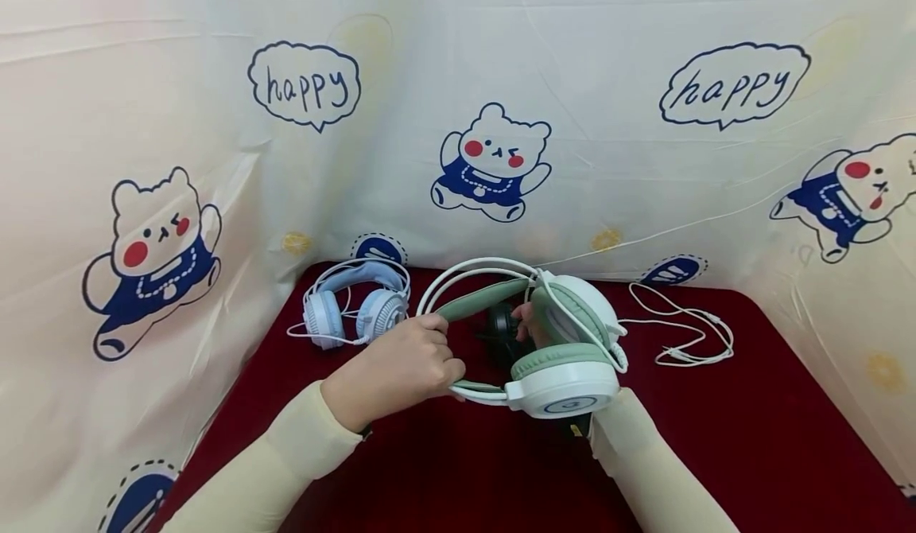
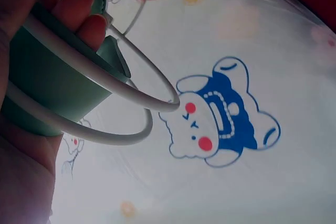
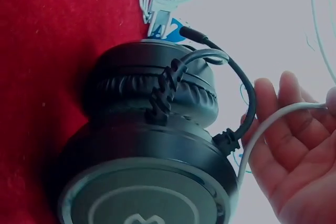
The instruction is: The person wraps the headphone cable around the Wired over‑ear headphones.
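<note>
White headphones (image 1: 565,388) with green cushions are held above the table, ear cups toward the right. My left hand (image 1: 408,362) grips their headband, its fingers curled round the green pad (image 2: 58,85) and white hoops. Beyond the ear cups is my right hand (image 1: 528,323), partly hidden by them. In the right wrist view, the white cable (image 3: 283,111) crosses this right hand (image 3: 296,153) and is pinched near the thumb at the frame's edge. Black headphones (image 3: 152,140) with a short microphone boom (image 3: 244,87) lie on the table close beside that hand.
Light blue headphones (image 1: 379,314) stand at the table's back left. A loop of white cable (image 1: 694,342) lies at the back right. The table has a dark red cloth (image 1: 758,437). Printed white curtains (image 1: 608,159) enclose it at the back and sides.
</note>
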The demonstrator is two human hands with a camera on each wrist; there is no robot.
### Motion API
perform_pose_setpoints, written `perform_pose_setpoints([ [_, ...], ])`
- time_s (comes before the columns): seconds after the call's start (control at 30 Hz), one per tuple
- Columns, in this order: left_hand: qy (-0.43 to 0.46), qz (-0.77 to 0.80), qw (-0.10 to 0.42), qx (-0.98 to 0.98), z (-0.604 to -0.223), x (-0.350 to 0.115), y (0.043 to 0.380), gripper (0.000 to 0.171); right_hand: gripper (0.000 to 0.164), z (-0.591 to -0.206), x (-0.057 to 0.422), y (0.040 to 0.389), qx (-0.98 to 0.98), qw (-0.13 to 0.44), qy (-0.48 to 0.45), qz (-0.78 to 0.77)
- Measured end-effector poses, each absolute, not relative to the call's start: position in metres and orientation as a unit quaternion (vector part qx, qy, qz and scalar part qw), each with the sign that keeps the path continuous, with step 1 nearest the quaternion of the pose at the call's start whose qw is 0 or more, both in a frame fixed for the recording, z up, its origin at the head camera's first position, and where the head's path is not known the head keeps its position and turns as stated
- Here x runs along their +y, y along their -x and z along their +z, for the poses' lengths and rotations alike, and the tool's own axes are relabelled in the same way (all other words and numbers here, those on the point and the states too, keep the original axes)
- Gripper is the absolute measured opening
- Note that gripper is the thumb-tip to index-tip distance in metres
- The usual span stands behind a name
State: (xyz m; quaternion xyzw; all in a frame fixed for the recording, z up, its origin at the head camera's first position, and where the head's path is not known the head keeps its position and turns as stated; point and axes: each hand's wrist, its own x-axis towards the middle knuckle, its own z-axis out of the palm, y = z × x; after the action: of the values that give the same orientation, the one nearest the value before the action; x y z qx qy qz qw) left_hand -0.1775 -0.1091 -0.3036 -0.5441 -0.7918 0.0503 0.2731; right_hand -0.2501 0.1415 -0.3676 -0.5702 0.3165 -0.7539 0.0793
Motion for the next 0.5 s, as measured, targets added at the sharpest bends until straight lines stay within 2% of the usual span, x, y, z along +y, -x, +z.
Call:
perform_pose_setpoints([
  [0.07,0.542,0.054,0.283,-0.790,-0.302,-0.114,0.177,0.021,0.037,-0.350,0.140,0.230,0.226,0.229,0.532,-0.783],
  [0.1,0.539,0.054,0.287,-0.790,-0.301,-0.116,0.177,0.021,0.038,-0.341,0.140,0.221,0.145,0.330,0.484,-0.798],
  [0.2,0.534,0.048,0.285,-0.795,-0.297,-0.121,0.177,0.019,0.034,-0.313,0.136,0.195,-0.047,0.500,0.278,-0.819],
  [0.23,0.531,0.045,0.280,-0.799,-0.296,-0.121,0.177,0.016,0.033,-0.309,0.135,0.194,-0.091,0.531,0.221,-0.813],
  [0.33,0.525,0.040,0.269,-0.807,-0.293,-0.123,0.176,0.015,0.028,-0.308,0.130,0.195,-0.053,0.511,0.231,-0.826],
  [0.5,0.523,0.047,0.265,-0.809,-0.293,-0.125,0.175,0.015,0.034,-0.327,0.129,0.209,-0.045,0.559,0.273,-0.782],
])
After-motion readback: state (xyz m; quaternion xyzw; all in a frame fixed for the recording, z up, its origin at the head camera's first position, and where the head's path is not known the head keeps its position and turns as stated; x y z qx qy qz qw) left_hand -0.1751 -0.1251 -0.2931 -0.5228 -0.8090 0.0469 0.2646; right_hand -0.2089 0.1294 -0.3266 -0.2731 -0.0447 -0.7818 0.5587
